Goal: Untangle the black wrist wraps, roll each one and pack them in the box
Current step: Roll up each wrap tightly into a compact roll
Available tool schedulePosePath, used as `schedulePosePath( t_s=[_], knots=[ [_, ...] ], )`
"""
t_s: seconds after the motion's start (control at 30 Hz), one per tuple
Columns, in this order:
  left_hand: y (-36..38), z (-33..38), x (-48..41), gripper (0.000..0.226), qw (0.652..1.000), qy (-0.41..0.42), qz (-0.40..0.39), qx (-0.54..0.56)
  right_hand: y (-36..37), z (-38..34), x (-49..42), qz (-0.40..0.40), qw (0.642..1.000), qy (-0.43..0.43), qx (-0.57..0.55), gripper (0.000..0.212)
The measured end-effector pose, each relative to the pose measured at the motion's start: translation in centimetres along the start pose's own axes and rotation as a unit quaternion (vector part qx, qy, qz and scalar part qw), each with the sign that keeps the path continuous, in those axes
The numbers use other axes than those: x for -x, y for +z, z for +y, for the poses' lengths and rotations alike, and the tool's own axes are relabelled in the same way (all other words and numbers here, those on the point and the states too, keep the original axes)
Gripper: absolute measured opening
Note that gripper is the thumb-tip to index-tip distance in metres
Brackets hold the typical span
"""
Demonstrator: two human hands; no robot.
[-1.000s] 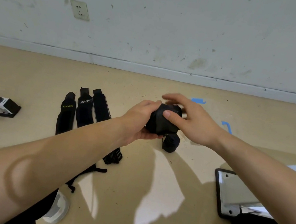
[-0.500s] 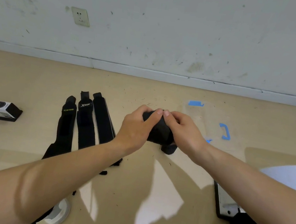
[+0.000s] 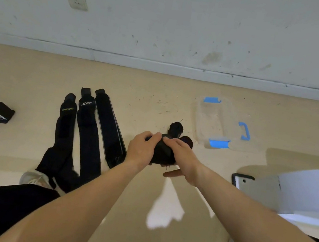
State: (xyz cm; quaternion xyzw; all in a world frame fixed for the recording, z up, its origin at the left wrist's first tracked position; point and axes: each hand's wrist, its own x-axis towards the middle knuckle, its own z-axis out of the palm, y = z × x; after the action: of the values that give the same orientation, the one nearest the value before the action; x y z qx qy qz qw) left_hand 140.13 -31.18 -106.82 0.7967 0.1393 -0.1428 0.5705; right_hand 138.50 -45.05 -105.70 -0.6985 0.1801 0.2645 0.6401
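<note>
1 wrap (image 3: 162,151) btwn L-grip (image 3: 141,149) & R-grip (image 3: 184,158)

Reaches forward with both bare forearms, hands meeting knuckles up. Grips a rolled wrist wrap (image 3: 163,152) in the left hand (image 3: 142,147), fingers curled over its top; clasps the other side with the right hand (image 3: 183,158), thumb jutting out below.
</note>
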Motion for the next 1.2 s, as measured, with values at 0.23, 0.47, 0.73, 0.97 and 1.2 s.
schedulePosePath(
  t_s=[0.23, 0.47, 0.73, 0.97, 1.2],
  knots=[
    [0.7, -3.1, -3.3, 0.027, 0.994, -0.096, -0.028, 0.049, -0.4, 3.9, -4.7, -0.036, 0.999, -0.005, -0.038, 0.045],
    [1.5, -6.4, -7.5, 0.034, 0.979, -0.169, -0.018, 0.110, 0.5, 5.6, -9.9, -0.008, 0.999, 0.027, -0.037, 0.065],
    [2.4, -10.2, -13.3, 0.027, 0.987, -0.153, 0.033, 0.048, 1.4, 7.9, -15.1, 0.080, 0.997, 0.004, 0.021, 0.070],
    [4.2, -12.9, -17.6, 0.017, 0.993, -0.100, 0.036, 0.060, 2.9, 8.6, -21.5, 0.210, 0.967, -0.029, 0.142, 0.080],
    [5.1, -14.7, -21.1, 0.030, 0.989, -0.118, -0.003, 0.089, 4.0, 9.1, -24.6, 0.261, 0.946, -0.035, 0.188, 0.056]
  ],
)
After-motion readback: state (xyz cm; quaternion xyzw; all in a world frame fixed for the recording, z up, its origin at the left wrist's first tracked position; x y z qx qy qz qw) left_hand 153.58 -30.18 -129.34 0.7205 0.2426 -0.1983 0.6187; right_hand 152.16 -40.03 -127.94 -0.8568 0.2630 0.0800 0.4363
